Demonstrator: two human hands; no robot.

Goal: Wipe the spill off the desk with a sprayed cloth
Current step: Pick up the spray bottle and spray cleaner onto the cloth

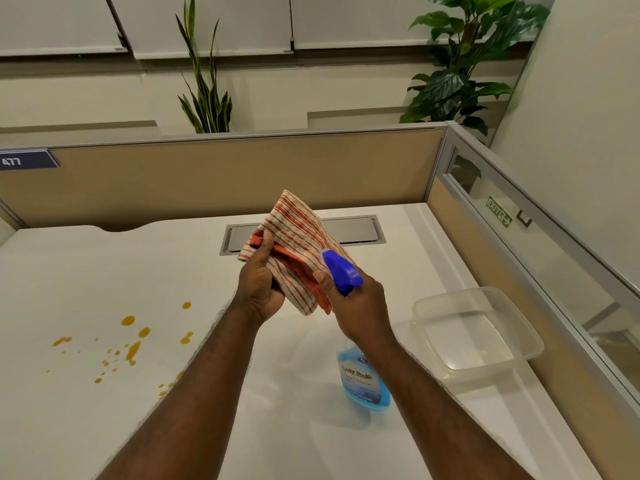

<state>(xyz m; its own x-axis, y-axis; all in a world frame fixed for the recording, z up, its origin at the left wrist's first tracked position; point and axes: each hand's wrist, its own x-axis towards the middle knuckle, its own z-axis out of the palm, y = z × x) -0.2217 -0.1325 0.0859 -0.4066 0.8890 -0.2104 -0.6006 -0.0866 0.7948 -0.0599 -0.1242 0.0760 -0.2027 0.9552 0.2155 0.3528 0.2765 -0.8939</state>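
Fingers point(266, 242) of the left hand point(261, 289) pinched the striped cloth point(298, 244) above the desk point(86, 271) middle; the right hand point(360, 306) wrapped the spray bottle point(362, 379) neck. Soft and light, the cloth probably handles best bunched. The spill point(131, 348) lay toward the left edge.

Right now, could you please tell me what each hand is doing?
Left hand: closed, holding the striped cloth.
Right hand: closed around the spray bottle, nozzle toward the cloth.
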